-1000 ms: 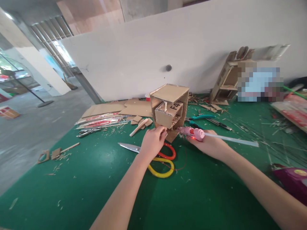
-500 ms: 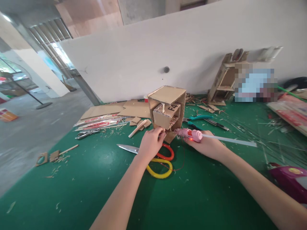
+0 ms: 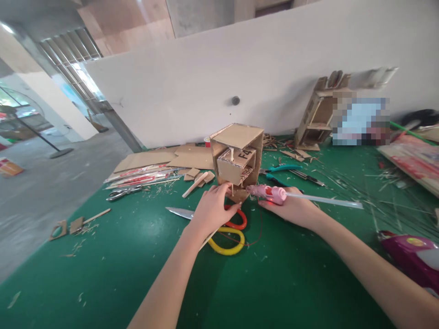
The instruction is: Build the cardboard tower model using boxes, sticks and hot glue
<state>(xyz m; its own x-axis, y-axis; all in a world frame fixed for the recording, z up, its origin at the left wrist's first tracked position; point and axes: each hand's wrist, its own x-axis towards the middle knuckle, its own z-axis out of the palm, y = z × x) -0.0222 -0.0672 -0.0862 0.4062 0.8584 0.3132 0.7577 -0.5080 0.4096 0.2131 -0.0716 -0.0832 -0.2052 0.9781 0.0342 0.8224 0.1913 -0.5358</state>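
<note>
My right hand (image 3: 291, 208) is closed around a pink hot glue gun (image 3: 272, 194), with a long translucent glue stick (image 3: 322, 199) out its back and a red light lit. The nozzle points left at the base of an open-fronted cardboard box (image 3: 240, 133) that holds a smaller printed cardboard box (image 3: 229, 170). My left hand (image 3: 213, 208) touches the structure's lower left front, thumb apart from the forefinger; its other fingers are partly hidden. A thin wooden stick (image 3: 207, 239) shows beneath my left wrist. Large scissors (image 3: 226, 250) with red and yellow handles lie under that hand.
Pliers (image 3: 283, 168) and a utility knife (image 3: 310, 178) lie right of the box. Cardboard sheets (image 3: 151, 160), packaged sticks (image 3: 144, 176) and another tool (image 3: 123, 193) are at left. A cardboard stand (image 3: 317, 114) stands back right, a purple device (image 3: 411, 256) at the right edge.
My left thumb has moved away from the forefinger, and the thin stick now shows under my left wrist. The glue gun stays near the base. The view has shifted slightly.
</note>
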